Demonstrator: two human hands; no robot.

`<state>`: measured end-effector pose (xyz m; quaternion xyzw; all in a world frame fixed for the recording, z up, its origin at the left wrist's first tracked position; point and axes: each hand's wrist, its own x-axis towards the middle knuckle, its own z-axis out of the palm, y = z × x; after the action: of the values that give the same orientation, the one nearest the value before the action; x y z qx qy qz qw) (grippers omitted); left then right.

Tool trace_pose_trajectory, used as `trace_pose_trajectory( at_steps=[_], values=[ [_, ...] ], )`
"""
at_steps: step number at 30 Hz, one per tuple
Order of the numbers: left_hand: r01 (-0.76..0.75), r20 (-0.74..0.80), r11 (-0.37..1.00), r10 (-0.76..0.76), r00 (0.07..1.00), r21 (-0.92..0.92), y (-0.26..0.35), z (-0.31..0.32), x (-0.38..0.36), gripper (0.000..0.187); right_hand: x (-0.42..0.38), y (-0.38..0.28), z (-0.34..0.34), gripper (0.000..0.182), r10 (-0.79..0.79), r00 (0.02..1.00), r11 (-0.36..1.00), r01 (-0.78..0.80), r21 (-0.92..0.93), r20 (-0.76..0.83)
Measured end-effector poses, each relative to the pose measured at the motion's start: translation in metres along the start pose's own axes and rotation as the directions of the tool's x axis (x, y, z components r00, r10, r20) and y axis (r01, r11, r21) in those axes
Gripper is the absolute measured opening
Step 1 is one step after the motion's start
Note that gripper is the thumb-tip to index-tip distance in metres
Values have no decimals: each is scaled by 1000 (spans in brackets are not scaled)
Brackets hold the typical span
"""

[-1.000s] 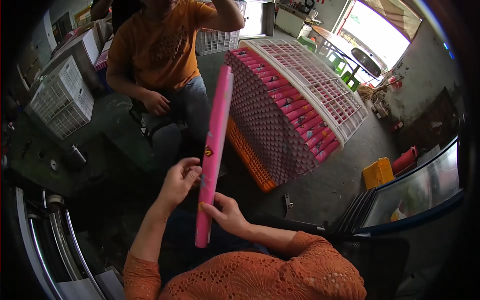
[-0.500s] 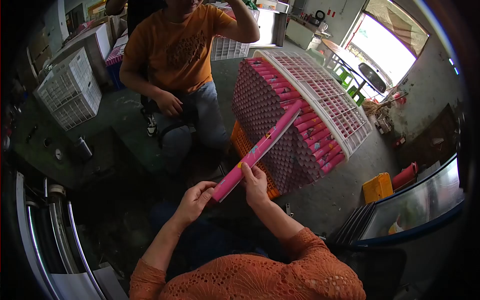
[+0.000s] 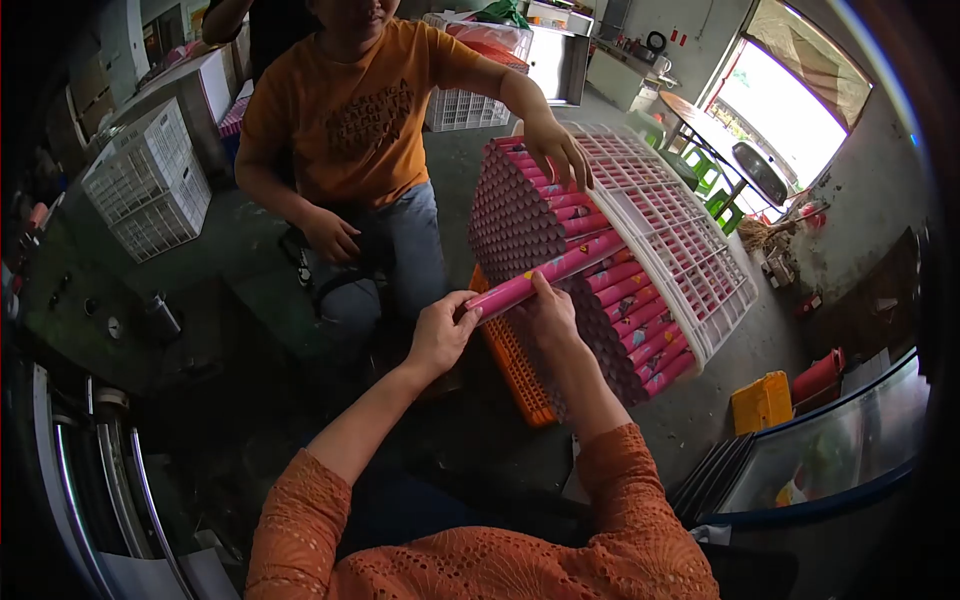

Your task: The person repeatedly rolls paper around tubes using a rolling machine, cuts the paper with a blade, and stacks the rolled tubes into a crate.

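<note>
Concrete workshop floor, center frame: I see the left hand (image 3: 440, 335) pinching the pink tube (image 3: 548, 273)'s near end, the right hand (image 3: 550, 310) gripping it; it now lies lower, against the white crate (image 3: 690, 240)'s stacked tubes.

Both hands (image 3: 495, 320) on pink tube (image 3: 545, 272)

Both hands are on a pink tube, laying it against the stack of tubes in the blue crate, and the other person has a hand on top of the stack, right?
Nearly. The head view shows the crate is white, not blue; the rest holds.
</note>
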<state>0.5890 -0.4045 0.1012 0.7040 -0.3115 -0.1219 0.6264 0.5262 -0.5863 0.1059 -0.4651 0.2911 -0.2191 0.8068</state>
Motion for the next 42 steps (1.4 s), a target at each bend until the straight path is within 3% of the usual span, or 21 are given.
trace_pose_trajectory(
  at_steps=[1,3,4,6,7,9,11,13,15,22,25,27,30,34,37,39,40,42],
  values=[
    [-69,-32,996,71,997,55,1,5,12,30,0,-13,3,36,15,1000,1000,-14,-20,17],
    [-23,-25,996,25,999,84,2,18,31,31,26,-29,-21,46,130,989,952,-105,-289,71],
    [-25,-25,994,27,999,107,1,26,40,29,30,-36,-24,52,116,992,919,-85,-385,57],
    [-7,-22,987,11,1000,158,3,43,53,29,47,-54,-37,59,-88,996,621,46,-783,-11],
    [-25,-16,986,28,999,166,2,51,58,30,42,-67,-34,59,-324,945,324,154,-934,44],
    [-57,-33,989,62,998,134,0,68,70,31,55,-71,-46,52,-543,805,-41,257,-965,238],
    [-68,-46,989,74,996,132,-6,84,84,31,63,-77,-53,47,-485,846,-75,210,-975,220],
    [-80,-59,988,88,994,130,-4,95,97,31,66,-81,-54,41,-589,781,-154,144,-977,208],
    [-114,-36,986,119,992,124,-6,105,110,31,76,-87,-61,34,-564,795,-170,152,-974,223],
    [-189,-65,973,199,978,135,-15,142,144,32,98,-93,-78,26,-646,705,-162,248,-955,293],
    [-131,-190,987,147,971,92,-15,159,151,30,97,-91,-84,31,-594,771,-156,172,-973,231],
    [-141,-168,982,162,972,128,-15,164,156,30,103,-82,-94,46,-699,578,-337,253,-907,420],
    [-131,-40,989,134,990,69,-15,165,159,29,101,-80,-96,56,-655,646,-306,247,-920,391],
    [-104,-27,994,105,994,29,-14,168,159,27,96,-83,-90,54,-621,661,-329,266,-906,420],
    [-220,-23,975,220,975,-33,-22,156,149,24,98,-82,-91,55,-618,646,-335,300,-893,448],
    [-124,-223,992,113,968,-34,-34,150,142,20,98,-81,-92,58,-604,666,-368,254,-895,438],
    [-121,-227,992,110,968,-34,-41,148,142,20,98,-80,-93,58,-601,667,-370,257,-893,440],
    [-97,-403,994,72,913,-43,-52,144,144,31,101,-79,-98,62,-589,664,-397,259,-881,461]
  ],
)
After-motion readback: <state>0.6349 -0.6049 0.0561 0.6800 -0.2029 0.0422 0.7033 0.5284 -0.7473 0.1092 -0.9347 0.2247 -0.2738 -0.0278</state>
